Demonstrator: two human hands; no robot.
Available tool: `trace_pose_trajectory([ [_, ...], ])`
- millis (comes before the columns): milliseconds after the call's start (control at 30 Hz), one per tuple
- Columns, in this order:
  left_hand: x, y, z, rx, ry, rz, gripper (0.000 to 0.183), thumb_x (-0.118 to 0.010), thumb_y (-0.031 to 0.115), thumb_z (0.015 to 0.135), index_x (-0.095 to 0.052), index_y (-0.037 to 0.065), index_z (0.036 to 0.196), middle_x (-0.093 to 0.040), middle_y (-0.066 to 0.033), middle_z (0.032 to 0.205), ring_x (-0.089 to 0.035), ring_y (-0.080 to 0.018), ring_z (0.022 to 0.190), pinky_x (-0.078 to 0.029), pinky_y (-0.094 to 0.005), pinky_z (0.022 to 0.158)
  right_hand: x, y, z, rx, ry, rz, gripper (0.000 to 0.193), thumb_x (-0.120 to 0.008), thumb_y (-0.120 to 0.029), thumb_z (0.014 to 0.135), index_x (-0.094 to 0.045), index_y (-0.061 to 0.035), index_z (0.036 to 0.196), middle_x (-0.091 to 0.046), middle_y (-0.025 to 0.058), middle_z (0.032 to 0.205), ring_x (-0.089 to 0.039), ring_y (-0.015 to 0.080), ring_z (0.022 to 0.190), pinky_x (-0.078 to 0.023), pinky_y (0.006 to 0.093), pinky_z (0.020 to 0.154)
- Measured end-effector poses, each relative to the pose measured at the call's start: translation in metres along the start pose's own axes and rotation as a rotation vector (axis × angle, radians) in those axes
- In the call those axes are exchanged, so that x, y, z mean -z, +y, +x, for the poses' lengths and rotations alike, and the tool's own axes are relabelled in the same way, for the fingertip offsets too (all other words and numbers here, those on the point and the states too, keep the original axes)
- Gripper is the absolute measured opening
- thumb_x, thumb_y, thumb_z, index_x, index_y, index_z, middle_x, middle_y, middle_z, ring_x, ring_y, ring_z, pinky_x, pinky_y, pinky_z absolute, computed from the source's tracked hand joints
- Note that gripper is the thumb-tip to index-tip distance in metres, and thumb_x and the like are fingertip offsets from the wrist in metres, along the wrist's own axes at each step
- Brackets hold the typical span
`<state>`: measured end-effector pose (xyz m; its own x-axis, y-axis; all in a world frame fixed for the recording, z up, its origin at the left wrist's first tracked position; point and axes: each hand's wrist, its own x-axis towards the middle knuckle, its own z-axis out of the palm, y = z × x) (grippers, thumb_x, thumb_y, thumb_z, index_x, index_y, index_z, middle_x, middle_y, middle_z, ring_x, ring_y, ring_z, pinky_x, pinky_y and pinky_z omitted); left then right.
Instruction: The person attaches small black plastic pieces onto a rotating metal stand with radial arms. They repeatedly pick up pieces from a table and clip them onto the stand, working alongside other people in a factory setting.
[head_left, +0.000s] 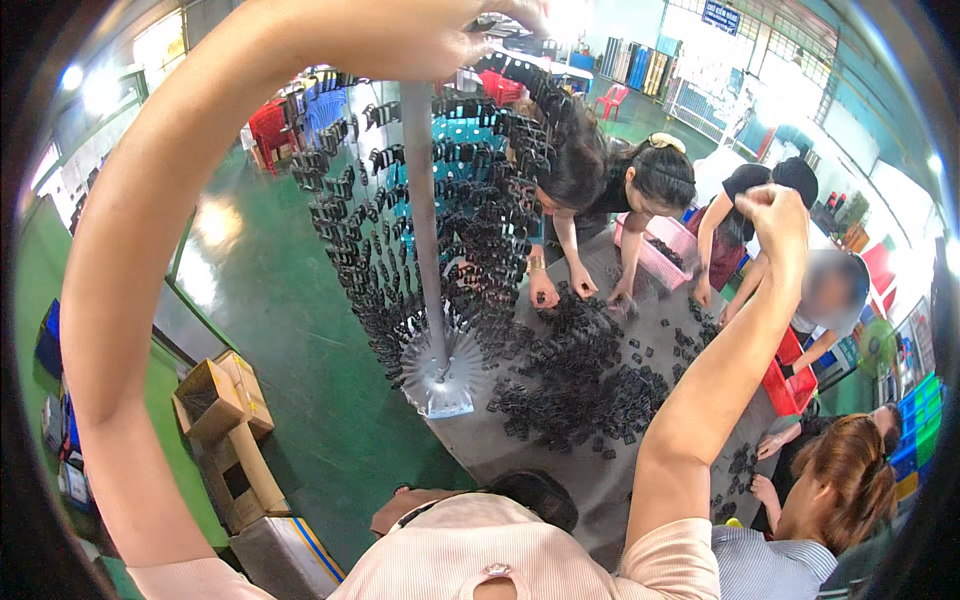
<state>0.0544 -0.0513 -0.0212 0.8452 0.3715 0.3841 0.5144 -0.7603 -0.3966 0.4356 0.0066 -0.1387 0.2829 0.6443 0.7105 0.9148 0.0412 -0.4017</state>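
A tall rack with a grey metal pole (422, 210) stands in front of me. Many small black plastic parts (345, 225) hang around it in vertical rows, above a round finned metal base (440, 375). My left hand (445, 40) reaches over the rack's top, its fingers curled by a dark piece at the upper rim of the picture. What exactly they grip is partly hidden. Raised over the table's right side, my right hand (778, 215) has its fingers drawn together. Anything between them is too small to make out.
Loose black parts (590, 385) are heaped on the grey table (475, 440). Co-workers lean over its far and right sides, near a pink basket (675, 235) and a red bin (788, 385). Cardboard boxes (225, 400) stand on the green floor at left.
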Motion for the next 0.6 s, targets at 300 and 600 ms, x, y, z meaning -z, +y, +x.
trace_pose_trajectory([
  [300, 0.039, 0.041, 0.024, 0.192, -0.330, -0.089, 0.054, -0.058, 0.028, 0.080, -0.053, -0.005, 0.122, -0.064, -0.0302, 0.097, -0.064, -0.0390, 0.092, -0.050, -0.0418, 0.086, -0.037, -0.179, -0.056, 0.436, 0.275, 0.336, 0.025, -0.070, -0.031, 0.082, -0.073, -0.0072, 0.090, -0.065, 0.0109, 0.083, -0.064, 0.0272, 0.076, -0.048, 0.0369, 0.070],
  [600, 0.041, 0.053, 0.053, 0.534, -0.515, -0.072, 0.035, -0.054, 0.022, 0.078, -0.060, -0.004, 0.101, -0.065, -0.0260, 0.075, -0.065, -0.0370, 0.073, -0.052, -0.0433, 0.068, -0.059, -0.196, -0.052, 0.392, 0.425, 0.496, 0.021, -0.070, -0.024, 0.082, -0.071, -0.0029, 0.083, -0.063, 0.0113, 0.076, -0.060, 0.0286, 0.067, -0.046, 0.0358, 0.065],
])
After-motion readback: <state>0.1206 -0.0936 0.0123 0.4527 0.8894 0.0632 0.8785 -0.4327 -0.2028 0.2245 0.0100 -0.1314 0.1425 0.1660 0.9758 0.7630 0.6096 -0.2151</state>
